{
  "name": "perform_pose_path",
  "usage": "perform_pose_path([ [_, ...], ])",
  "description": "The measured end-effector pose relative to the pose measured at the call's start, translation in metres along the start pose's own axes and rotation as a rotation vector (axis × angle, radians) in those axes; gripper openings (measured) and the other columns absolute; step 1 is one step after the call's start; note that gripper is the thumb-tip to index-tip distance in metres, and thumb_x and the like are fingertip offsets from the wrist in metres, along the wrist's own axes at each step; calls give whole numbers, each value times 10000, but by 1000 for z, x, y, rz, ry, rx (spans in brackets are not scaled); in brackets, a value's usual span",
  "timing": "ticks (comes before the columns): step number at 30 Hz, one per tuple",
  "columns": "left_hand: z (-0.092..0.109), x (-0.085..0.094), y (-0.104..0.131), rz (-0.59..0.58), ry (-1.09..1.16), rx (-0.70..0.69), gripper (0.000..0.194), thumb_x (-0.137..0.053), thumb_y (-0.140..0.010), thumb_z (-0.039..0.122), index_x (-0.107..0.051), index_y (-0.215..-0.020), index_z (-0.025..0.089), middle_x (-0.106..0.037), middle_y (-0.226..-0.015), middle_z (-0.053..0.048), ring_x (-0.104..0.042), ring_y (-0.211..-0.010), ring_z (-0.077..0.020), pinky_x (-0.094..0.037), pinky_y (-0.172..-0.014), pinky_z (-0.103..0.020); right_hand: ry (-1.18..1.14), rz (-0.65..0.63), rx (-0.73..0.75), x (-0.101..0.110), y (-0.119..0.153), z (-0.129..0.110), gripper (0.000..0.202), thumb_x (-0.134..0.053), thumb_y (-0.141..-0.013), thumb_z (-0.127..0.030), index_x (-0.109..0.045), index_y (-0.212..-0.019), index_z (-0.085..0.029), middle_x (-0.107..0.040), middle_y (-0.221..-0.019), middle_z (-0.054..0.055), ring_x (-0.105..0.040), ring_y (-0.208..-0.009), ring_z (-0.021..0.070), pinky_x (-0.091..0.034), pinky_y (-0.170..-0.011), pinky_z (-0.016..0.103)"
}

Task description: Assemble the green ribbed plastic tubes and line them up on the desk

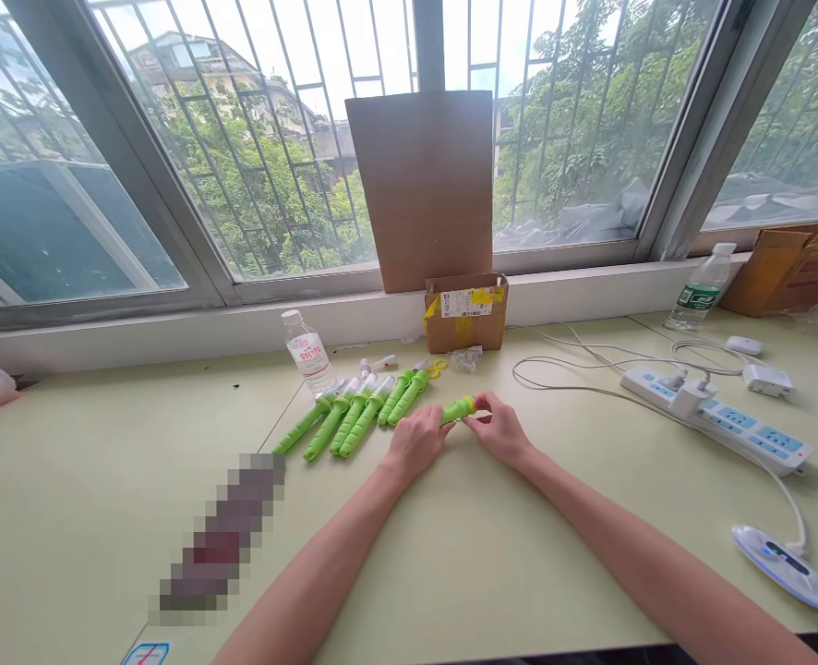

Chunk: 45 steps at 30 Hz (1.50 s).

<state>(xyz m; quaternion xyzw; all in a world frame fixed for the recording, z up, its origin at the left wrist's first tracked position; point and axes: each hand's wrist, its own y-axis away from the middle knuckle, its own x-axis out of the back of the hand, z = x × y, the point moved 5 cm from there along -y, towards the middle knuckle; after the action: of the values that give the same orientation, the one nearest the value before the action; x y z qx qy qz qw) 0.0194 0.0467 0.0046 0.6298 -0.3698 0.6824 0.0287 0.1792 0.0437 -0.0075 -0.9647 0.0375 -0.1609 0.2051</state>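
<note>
My left hand (415, 441) is closed round a green plastic handle (457, 409), which points to the right above the table. At its right end sits a yellow ring (471, 404), and the fingers of my right hand (498, 430) pinch there. To the left lie several more green handles (360, 420), side by side; some have clear tips at the far end. Loose yellow rings (438, 366) and small clear plastic parts (465, 358) are just beyond my hands. A small white-and-clear piece (384, 362) lies beside them.
An open cardboard box (465, 319) stands by the window, with a cardboard sheet (427, 194) upright behind it. Water bottles stand left (307, 356) and right (701, 288). A power strip (717, 417) with cables and a white oval device (787, 567) occupy the right side.
</note>
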Motion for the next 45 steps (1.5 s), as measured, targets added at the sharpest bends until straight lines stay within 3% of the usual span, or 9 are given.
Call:
perform_pose_path([
  [4, -1, 2, 0, -20, 38, 25, 198, -525, -859, 348, -510, -990, 201, -613, -844, -21, -587, -654, -155, -315, -482, -255, 2, -5, 1, 0, 1, 0, 236, -606, -745, -400, -491, -812, -205, -583, -827, 21, -614, -799, 179, -567, -668, 321],
  [7, 0, 4, 0, 6, 1, 19, 100, -485, -878, 281, -519, -927, 200, -597, -808, -21, -575, -683, -153, -306, -488, -260, -4, 3, 0, 0, 0, -1, 246, -612, -746, -412, -506, -814, -201, -592, -822, 26, -618, -812, 189, -568, -678, 334],
  [13, 5, 11, 0, 133, -61, -52, 214, -412, -924, 335, -526, -818, 188, -584, -761, -36, -545, -700, -165, -337, -561, -278, -25, 15, -3, 1, 0, -3, 279, -621, -742, -443, -497, -809, -201, -597, -814, 29, -624, -832, 196, -572, -672, 331],
  [23, 4, 10, 1, 162, -64, -50, 224, -433, -914, 354, -539, -823, 178, -590, -739, -40, -540, -688, -174, -339, -576, -285, -14, 12, -3, 1, -1, -1, 300, -665, -712, -413, -491, -839, -204, -601, -841, 35, -620, -848, 200, -575, -663, 334],
  [29, 5, 8, 0, 133, -70, -55, 220, -440, -912, 346, -536, -826, 168, -602, -734, -44, -557, -690, -177, -345, -574, -282, -2, 14, 1, 0, -1, 0, 243, -627, -738, -391, -490, -820, -208, -613, -824, 25, -626, -792, 186, -567, -657, 335],
  [36, 2, 3, -1, -19, -16, 14, 250, -459, -899, 407, -518, -941, 169, -624, -826, -41, -584, -690, -164, -303, -492, -268, 23, 6, -3, 0, 0, 1, 215, -612, -752, -380, -502, -805, -203, -607, -812, 21, -621, -758, 171, -558, -673, 327],
  [39, 1, 4, -1, -38, -16, 18, 198, -492, -888, 356, -511, -970, 177, -622, -834, -26, -578, -676, -155, -286, -483, -267, 27, -10, -21, -1, 0, 3, 225, -618, -746, -385, -505, -807, -200, -617, -808, 26, -633, -734, 176, -556, -668, 338],
  [45, 5, 9, 0, 115, -97, -45, 207, -424, -921, 326, -529, -821, 178, -589, -765, -37, -547, -706, -166, -317, -551, -272, 18, 7, -9, 0, 0, 3, 216, -619, -745, -370, -499, -805, -200, -620, -818, 27, -636, -773, 183, -560, -665, 331],
])
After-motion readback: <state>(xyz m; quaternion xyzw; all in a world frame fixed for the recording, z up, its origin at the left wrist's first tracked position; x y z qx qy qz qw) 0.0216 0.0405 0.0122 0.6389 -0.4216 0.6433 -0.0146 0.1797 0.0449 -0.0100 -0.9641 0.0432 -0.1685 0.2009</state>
